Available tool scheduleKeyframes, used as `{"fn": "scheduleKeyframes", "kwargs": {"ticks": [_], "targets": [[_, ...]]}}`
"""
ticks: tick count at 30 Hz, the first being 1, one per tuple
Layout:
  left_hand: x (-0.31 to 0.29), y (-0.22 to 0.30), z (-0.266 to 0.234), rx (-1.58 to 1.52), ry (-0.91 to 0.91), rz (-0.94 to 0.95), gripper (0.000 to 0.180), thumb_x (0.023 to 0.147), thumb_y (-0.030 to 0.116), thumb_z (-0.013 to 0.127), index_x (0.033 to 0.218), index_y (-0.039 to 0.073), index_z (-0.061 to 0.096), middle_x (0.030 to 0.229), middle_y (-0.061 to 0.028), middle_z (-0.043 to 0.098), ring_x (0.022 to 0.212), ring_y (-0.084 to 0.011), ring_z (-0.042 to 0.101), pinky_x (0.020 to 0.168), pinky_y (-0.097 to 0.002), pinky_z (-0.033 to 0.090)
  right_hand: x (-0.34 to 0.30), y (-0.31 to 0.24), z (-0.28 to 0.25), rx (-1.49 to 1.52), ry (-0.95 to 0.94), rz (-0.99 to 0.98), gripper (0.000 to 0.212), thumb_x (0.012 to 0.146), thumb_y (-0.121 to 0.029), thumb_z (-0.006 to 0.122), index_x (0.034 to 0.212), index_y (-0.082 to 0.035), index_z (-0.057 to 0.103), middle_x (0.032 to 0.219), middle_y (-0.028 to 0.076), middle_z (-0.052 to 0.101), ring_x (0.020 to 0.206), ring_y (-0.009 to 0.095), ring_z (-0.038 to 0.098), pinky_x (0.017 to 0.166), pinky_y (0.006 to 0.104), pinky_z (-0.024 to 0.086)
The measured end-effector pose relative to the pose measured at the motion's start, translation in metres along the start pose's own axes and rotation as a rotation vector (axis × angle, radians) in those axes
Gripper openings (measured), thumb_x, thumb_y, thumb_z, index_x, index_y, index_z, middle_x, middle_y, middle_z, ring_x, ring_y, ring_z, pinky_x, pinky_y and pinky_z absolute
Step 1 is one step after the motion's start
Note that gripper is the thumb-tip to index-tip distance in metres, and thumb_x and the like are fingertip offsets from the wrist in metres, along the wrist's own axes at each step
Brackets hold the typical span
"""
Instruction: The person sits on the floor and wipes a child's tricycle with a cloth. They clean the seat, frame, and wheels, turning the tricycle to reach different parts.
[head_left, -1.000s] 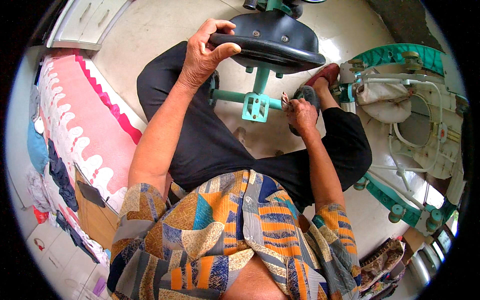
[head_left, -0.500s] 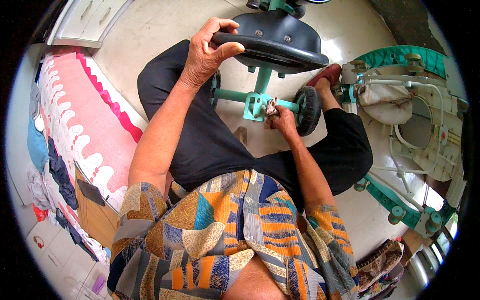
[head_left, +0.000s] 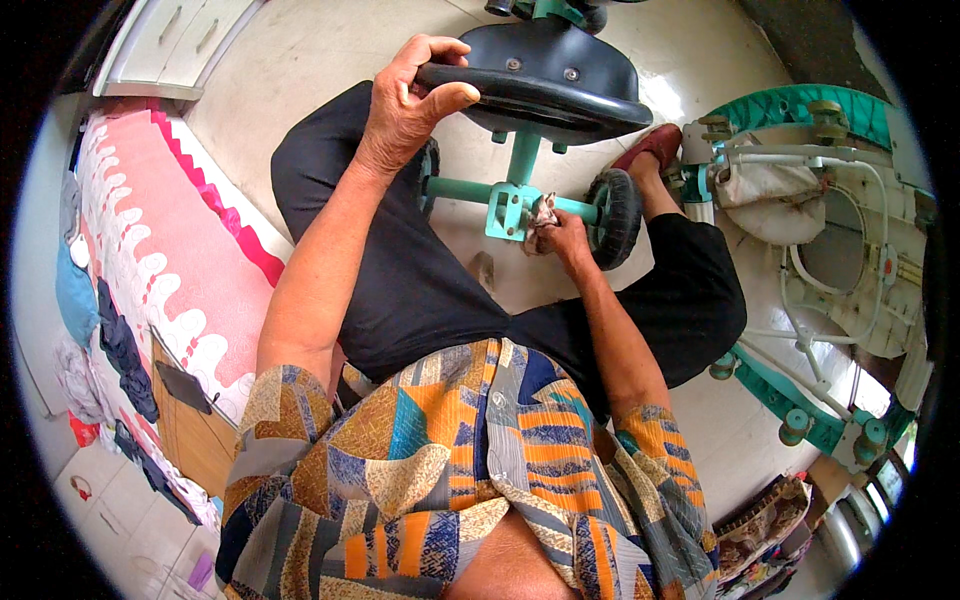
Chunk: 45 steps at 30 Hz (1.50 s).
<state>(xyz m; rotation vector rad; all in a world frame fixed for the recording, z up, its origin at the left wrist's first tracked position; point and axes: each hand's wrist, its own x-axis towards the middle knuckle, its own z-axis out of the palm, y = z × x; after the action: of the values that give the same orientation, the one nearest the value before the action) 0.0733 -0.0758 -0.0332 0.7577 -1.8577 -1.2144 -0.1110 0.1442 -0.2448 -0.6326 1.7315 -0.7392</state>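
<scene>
A child's tricycle with a turquoise frame (head_left: 523, 158) stands between my spread legs. My left hand (head_left: 400, 112) grips the left end of its black seat (head_left: 550, 88), fingers on top and thumb along the near edge. Lower down, my right hand (head_left: 566, 238) pinches a crumpled, stained rag (head_left: 543, 212). The rag is pressed to the right side of the box-shaped bracket (head_left: 505, 208) on the rear axle, just inside the right black wheel (head_left: 614, 222). The left wheel (head_left: 429, 170) is partly covered by my left forearm and leg.
On the right lies a turquoise and white wheeled baby walker frame (head_left: 835, 250), by my foot in a red shoe (head_left: 652, 147). A bed with a pink patterned cover (head_left: 190, 240) runs along the left. White cabinets (head_left: 180, 40) stand at the far left.
The tricycle, with my left hand on its seat, has shifted very slightly to the left. My right hand keeps the rag at the same bracket.
</scene>
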Motion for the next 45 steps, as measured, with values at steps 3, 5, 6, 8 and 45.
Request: {"fn": "scheduleKeyframes", "kwargs": {"ticks": [3, 5, 6, 8, 45], "targets": [[0.000, 0.000, 0.000, 0.014, 0.000, 0.003, 0.068, 0.076, 0.061, 0.071, 0.113, 0.005, 0.062, 0.100, -0.0055, 0.063, 0.097, -0.0143, 0.059, 0.090, -0.0279, 0.046, 0.001, 0.002, 0.001, 0.118, -0.011, 0.047, 0.025, 0.079, -0.004, 0.058, 0.102, 0.001, 0.067, 0.083, 0.004, 0.066, 0.072, 0.014, 0.059, 0.065, 0.0292, 0.049], [0.000, 0.002, 0.001, 0.003, 0.005, -0.008, 0.069, 0.076, 0.062, 0.071, 0.113, 0.005, 0.062, 0.100, -0.0057, 0.064, 0.097, -0.0146, 0.059, 0.090, -0.0282, 0.046, 0.002, 0.004, 0.001, 0.171, -0.019, 0.065, 0.026, 0.079, -0.003, 0.058, 0.102, 0.001, 0.067, 0.084, 0.004, 0.066, 0.072, 0.014, 0.059, 0.065, 0.0291, 0.048], [0.000, 0.003, 0.002, 0.005, 0.004, -0.003, 0.069, 0.076, 0.063, 0.070, 0.114, 0.005, 0.062, 0.100, -0.0058, 0.064, 0.097, -0.0147, 0.060, 0.090, -0.0282, 0.046, 0.004, 0.007, 0.001, 0.177, -0.024, 0.064, 0.026, 0.079, -0.003, 0.058, 0.103, 0.001, 0.067, 0.084, 0.004, 0.066, 0.072, 0.014, 0.059, 0.065, 0.0290, 0.048], [0.000, 0.001, 0.001, 0.007, 0.006, 0.002, 0.070, 0.076, 0.064, 0.070, 0.114, 0.005, 0.062, 0.100, -0.0059, 0.064, 0.097, -0.0148, 0.060, 0.090, -0.0283, 0.047, 0.002, 0.003, 0.001, 0.166, -0.029, 0.073, 0.028, 0.078, -0.003, 0.058, 0.104, 0.001, 0.067, 0.085, 0.004, 0.066, 0.074, 0.015, 0.059, 0.066, 0.0291, 0.048], [0.001, 0.002, 0.002, -0.025, 0.038, 0.011, 0.065, 0.076, 0.056, 0.076, 0.110, 0.005, 0.060, 0.091, -0.0018, 0.057, 0.081, -0.0077, 0.054, 0.067, -0.0198, 0.046, 0.028, -0.012, 0.001, -0.117, 0.149, -0.136, 0.026, 0.078, -0.012, 0.065, 0.100, 0.000, 0.070, 0.080, 0.016, 0.070, 0.071, 0.024, 0.068, 0.067, 0.0379, 0.053]]}}
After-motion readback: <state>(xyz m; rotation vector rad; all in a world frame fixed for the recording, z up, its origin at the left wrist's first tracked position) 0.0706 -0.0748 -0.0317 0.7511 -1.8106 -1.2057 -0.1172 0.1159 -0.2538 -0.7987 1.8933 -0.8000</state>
